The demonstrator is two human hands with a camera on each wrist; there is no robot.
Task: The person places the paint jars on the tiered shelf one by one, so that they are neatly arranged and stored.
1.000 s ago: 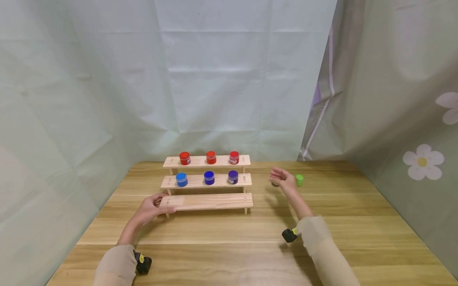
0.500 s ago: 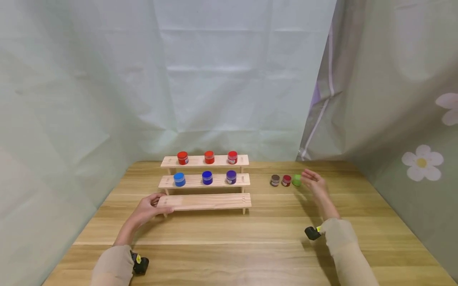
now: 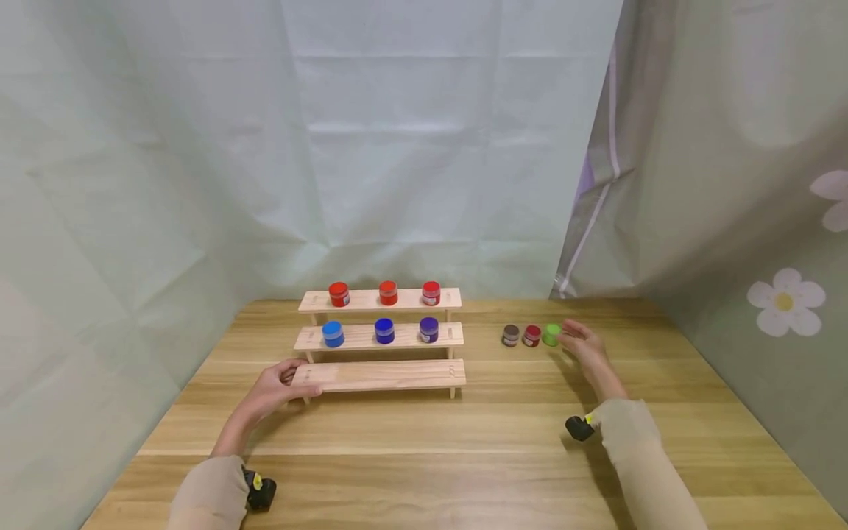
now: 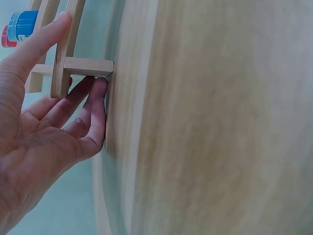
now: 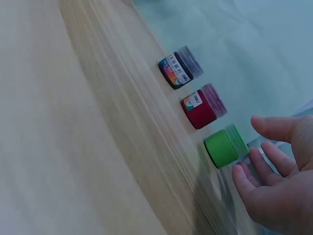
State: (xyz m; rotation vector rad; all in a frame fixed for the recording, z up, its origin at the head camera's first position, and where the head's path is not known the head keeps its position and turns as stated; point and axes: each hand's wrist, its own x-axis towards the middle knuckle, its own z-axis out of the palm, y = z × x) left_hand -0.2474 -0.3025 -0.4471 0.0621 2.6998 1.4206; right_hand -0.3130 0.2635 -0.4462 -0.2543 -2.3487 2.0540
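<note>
My left hand (image 3: 271, 390) grips the left end of the lowest board of a three-step wooden display stand (image 3: 387, 375). In the left wrist view the thumb (image 4: 46, 36) lies along the board, and the fingers curl in behind its short leg. My right hand (image 3: 586, 352) is at the right side of a green paint jar (image 3: 552, 335), thumb and fingers spread apart. In the right wrist view its fingertips are right by the lid of the green jar. A dark red paint jar (image 3: 532, 336) and a dark brown one (image 3: 510, 336) stand in line to its left.
Three red jars (image 3: 388, 293) stand on the top board. On the middle board are a light blue jar (image 3: 333, 334), a dark blue jar (image 3: 384, 331) and a purple jar (image 3: 429, 330). Pale cloth (image 3: 424, 147) hangs behind the wooden table (image 3: 424, 464).
My right hand has moved right, from over the dark jars to the far side of the green jar, uncovering the brown and dark red jars. The left hand keeps its grip on the stand.
</note>
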